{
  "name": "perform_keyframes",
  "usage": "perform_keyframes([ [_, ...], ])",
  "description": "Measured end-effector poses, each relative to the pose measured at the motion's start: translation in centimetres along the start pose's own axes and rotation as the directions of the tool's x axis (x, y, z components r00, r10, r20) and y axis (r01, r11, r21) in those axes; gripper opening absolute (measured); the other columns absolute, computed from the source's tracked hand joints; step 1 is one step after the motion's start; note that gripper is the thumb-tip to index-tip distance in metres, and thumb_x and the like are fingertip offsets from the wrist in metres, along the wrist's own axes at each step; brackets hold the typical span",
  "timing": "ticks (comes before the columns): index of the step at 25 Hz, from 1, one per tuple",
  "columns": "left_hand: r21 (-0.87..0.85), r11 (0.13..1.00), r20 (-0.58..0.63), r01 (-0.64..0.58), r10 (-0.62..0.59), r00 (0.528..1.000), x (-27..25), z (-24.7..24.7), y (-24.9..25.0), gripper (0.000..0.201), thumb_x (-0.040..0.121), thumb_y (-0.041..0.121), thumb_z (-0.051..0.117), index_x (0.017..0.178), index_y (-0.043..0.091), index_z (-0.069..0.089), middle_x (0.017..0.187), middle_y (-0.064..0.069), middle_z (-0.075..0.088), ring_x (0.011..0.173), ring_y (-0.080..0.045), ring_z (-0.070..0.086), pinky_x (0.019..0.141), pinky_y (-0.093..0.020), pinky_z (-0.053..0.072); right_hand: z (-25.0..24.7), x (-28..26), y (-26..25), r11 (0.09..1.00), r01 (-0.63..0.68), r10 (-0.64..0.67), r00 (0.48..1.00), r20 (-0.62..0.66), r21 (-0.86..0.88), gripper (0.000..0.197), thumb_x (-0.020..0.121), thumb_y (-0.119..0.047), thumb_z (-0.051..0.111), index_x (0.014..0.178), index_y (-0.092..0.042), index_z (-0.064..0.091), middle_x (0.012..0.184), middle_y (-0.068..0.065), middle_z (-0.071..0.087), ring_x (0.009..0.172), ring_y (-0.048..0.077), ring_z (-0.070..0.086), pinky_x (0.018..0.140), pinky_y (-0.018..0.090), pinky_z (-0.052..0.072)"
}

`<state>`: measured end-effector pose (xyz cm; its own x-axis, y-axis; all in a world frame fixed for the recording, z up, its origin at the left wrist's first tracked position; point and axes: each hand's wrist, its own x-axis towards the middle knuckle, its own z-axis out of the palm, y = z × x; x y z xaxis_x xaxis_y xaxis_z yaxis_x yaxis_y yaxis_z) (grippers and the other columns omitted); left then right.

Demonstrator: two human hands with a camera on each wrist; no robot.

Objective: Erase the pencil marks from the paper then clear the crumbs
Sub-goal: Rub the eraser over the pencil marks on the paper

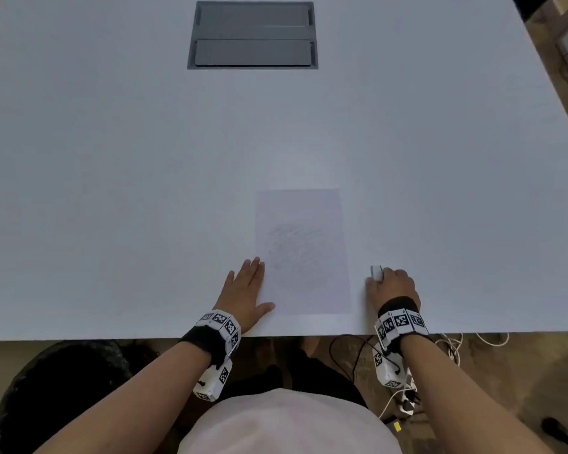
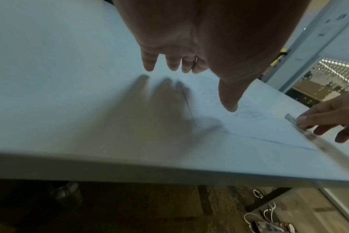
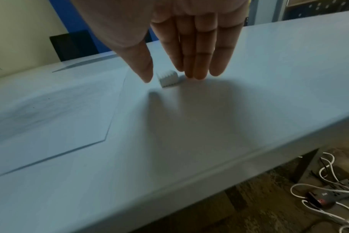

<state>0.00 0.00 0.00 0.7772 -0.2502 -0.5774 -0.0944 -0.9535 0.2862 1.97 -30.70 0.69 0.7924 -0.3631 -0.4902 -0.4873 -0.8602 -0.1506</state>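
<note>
Left hand (image 1: 247, 286): flat, fingers straight and spread, near the table's (image 1: 112, 191) front edge. Fingers lie along the left edge of the paper (image 1: 304, 250); thumb reaches over the paper's near left corner. Grip apart, nothing held.

Right hand (image 1: 392, 283): near the front edge, right of the paper and apart from it. In the right wrist view the fingers are straight, thumb on one side of the eraser (image 3: 168, 79) and the other fingers on the other side; grip apart, whether it touches the eraser cannot be told.

Eraser: small pale block on the table just right of the paper, level with its lower half.

Paper: upright sheet, near the front edge, slightly right of centre; grey pencil scribble (image 1: 295, 250) fills its middle.

Grey hatch (image 1: 252, 36): two flaps, set into the table near the far edge.
</note>
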Motion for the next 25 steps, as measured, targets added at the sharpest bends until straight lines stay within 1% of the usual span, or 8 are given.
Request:
perform_keyframes([
  [5,0.070,0.997,0.067,-0.035,0.030,0.997,1.4,0.7,0.3,0.090,0.096,0.056,0.040,0.152,0.011,-0.014,0.159,-0.004,-0.024,0.147,-0.018,-0.020,0.120,-0.037,-0.011,0.1,0.7,-0.3,0.996,0.017,-0.015,1.000,-0.025,0.084,0.031,0.091,-0.028,0.052,0.115,-0.008,0.054,0.115,0.015,0.056,0.109,0.033,0.052,0.082,0.040,0.047],
  [7,0.122,0.992,0.095,-0.028,0.017,0.995,1.4,1.0,0.5,0.087,0.097,0.055,0.036,0.152,0.009,-0.014,0.159,-0.006,-0.025,0.147,-0.020,-0.021,0.120,-0.039,-0.012,-0.2,0.3,-0.6,0.986,0.020,-0.015,0.999,-0.035,0.167,0.023,0.090,-0.027,0.054,0.106,-0.011,0.053,0.100,0.013,0.062,0.096,0.033,0.058,0.072,0.035,0.046],
  [10,0.155,0.988,0.102,-0.011,-0.005,0.995,1.6,0.7,0.9,0.084,0.098,0.053,0.034,0.153,0.006,-0.009,0.159,-0.009,-0.023,0.147,-0.022,-0.020,0.120,-0.040,-0.010,-0.4,-1.2,-2.4,0.974,0.066,-0.074,0.997,0.030,0.216,0.022,0.091,-0.037,0.052,0.093,-0.015,0.049,0.077,0.005,0.059,0.077,0.029,0.061,0.064,0.029,0.043],
  [13,0.152,0.988,0.090,-0.013,-0.001,0.996,2.0,0.5,1.6,0.084,0.098,0.053,0.037,0.153,0.003,-0.001,0.160,-0.013,-0.018,0.148,-0.024,-0.016,0.121,-0.038,-0.009,1.0,-3.4,-4.9,0.955,0.222,-0.245,0.964,0.104,0.196,0.021,0.090,-0.036,0.051,0.088,-0.015,0.049,0.080,0.006,0.061,0.075,0.028,0.058,0.063,0.029,0.040],
  [16,0.081,0.997,0.081,0.007,-0.013,0.997,2.1,0.2,2.4,0.085,0.098,0.048,0.044,0.153,0.001,-0.001,0.160,-0.016,-0.015,0.149,-0.027,-0.013,0.120,-0.035,-0.007,3.4,-4.9,-7.0,0.913,0.391,-0.406,0.901,0.153,0.118,0.015,0.090,-0.030,0.049,0.091,-0.015,0.049,0.089,0.008,0.062,0.083,0.030,0.058,0.063,0.031,0.038],
  [19,0.062,0.998,0.087,0.025,-0.031,0.996,2.3,0.1,2.8,0.091,0.096,0.047,0.047,0.152,0.002,-0.007,0.160,-0.017,-0.016,0.149,-0.028,-0.013,0.120,-0.036,-0.008,4.8,-5.5,-8.1,0.898,0.432,-0.440,0.879,0.183,0.084,0.013,0.089,-0.026,0.050,0.092,-0.013,0.050,0.092,0.009,0.062,0.087,0.030,0.057,0.065,0.033,0.041],
  [22,0.090,0.995,0.104,0.043,-0.052,0.993,2.5,0.3,3.0,0.099,0.092,0.059,0.046,0.152,0.000,-0.008,0.159,-0.019,-0.017,0.148,-0.031,-0.014,0.119,-0.039,-0.009,5.2,-5.6,-8.4,0.891,0.445,-0.453,0.879,0.150,0.086,0.013,0.089,-0.024,0.051,0.091,-0.011,0.051,0.091,0.009,0.061,0.087,0.029,0.055,0.067,0.034,0.043],
  [25,0.114,0.992,0.107,0.058,-0.070,0.992,2.7,0.6,3.1,0.103,0.090,0.064,0.044,0.152,0.000,-0.008,0.159,-0.020,-0.017,0.148,-0.031,-0.015,0.120,-0.042,-0.008,5.7,-5.9,-8.3,0.876,0.477,-0.481,0.868,0.123,0.062,0.012,0.089,-0.023,0.050,0.087,-0.011,0.050,0.088,0.009,0.060,0.085,0.029,0.054,0.062,0.032,0.038],
])
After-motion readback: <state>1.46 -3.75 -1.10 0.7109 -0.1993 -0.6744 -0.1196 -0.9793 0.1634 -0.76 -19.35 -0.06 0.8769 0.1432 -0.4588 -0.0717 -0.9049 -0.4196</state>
